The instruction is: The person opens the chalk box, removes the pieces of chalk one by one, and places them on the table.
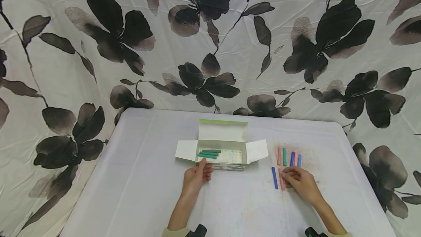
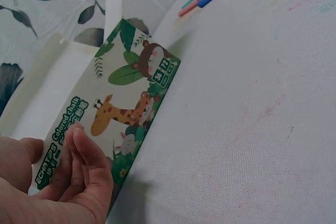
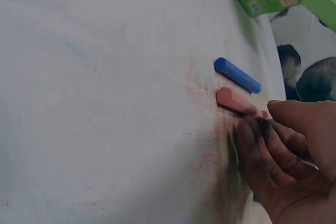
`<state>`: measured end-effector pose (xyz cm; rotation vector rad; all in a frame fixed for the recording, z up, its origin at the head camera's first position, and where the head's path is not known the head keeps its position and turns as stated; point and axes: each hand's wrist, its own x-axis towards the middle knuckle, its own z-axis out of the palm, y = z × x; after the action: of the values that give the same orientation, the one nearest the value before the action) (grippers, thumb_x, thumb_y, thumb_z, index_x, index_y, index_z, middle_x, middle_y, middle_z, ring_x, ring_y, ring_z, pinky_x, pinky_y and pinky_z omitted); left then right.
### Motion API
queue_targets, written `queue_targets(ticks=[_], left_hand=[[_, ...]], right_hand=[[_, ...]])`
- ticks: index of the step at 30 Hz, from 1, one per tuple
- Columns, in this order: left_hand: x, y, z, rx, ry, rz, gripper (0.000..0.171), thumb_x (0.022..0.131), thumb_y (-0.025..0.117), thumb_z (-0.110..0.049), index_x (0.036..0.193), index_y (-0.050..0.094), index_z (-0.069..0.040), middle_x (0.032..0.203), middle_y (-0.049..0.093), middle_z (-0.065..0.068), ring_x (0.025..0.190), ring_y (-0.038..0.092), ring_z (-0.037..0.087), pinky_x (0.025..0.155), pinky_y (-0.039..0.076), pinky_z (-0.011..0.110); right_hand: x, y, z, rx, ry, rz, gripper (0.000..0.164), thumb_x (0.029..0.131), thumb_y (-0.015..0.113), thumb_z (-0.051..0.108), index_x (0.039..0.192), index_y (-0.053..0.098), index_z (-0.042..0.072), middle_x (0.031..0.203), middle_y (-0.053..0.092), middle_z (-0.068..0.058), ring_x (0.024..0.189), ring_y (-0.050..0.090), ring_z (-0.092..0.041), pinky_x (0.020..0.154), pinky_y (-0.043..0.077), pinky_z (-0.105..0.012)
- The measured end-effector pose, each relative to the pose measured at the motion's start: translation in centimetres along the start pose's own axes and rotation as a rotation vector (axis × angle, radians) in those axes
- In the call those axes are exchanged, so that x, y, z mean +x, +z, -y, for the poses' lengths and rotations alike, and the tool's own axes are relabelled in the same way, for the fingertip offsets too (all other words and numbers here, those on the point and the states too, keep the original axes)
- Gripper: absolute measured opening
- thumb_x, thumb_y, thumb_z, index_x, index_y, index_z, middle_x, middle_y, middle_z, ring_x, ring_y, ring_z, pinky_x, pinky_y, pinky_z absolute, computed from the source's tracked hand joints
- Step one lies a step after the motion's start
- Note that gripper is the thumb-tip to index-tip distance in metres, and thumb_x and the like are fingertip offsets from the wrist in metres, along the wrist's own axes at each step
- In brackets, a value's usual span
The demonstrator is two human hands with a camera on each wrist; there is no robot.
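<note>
In the head view, an open chalk box (image 1: 230, 166) stands mid-table with several green chalk sticks (image 1: 209, 153) in it. My left hand (image 1: 194, 180) holds its front wall near the left corner. The thumb reaches over the rim; curled fingers (image 2: 86, 161) lie outside against the printed face. To the right, my right hand (image 1: 302, 182) pinches the far end of a pink chalk stick (image 1: 281, 180), which lies on the table. Just left of that lies a blue chalk stick (image 3: 237, 75), apart from the hand. Dark smudges mark the right fingertips, and the palm hides what is beneath it.
Beyond the right hand, a row of pink, green and blue chalk sticks (image 1: 284, 156) lies on the white tablecloth (image 1: 131, 185). Chalk dust stains the cloth there. The box flaps (image 1: 257, 151) spread outward. A flowered curtain (image 1: 197, 46) hangs behind the table.
</note>
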<state>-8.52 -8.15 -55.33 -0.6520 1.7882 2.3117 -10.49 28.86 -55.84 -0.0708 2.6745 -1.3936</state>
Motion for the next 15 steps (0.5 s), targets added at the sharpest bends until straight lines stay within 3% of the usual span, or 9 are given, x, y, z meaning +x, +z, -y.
queue_targets(ticks=[8, 15], left_hand=[[-0.2, 0.0, -0.2, -0.016, -0.002, -0.003, 0.053, 0.107, 0.058, -0.038, 0.113, 0.067, 0.014, 0.095, 0.074, 0.011, 0.077, 0.062, 0.01, 0.067, 0.056, 0.02], [-0.4, 0.1, -0.3, -0.008, -0.002, 0.0, 0.054, 0.106, 0.058, -0.039, 0.113, 0.067, 0.014, 0.096, 0.074, 0.012, 0.078, 0.062, 0.01, 0.068, 0.056, 0.02]], right_hand=[[0.6, -0.8, 1.6, -0.096, -0.07, -0.051, 0.022, 0.101, 0.068, 0.016, 0.113, 0.069, -0.003, 0.099, 0.074, -0.01, 0.091, 0.073, -0.023, 0.076, 0.057, -0.021], [1.3, -1.5, 3.0, -0.087, -0.135, -0.09, 0.022, 0.103, 0.067, 0.016, 0.113, 0.069, -0.002, 0.101, 0.072, -0.009, 0.094, 0.068, -0.016, 0.083, 0.053, -0.014]])
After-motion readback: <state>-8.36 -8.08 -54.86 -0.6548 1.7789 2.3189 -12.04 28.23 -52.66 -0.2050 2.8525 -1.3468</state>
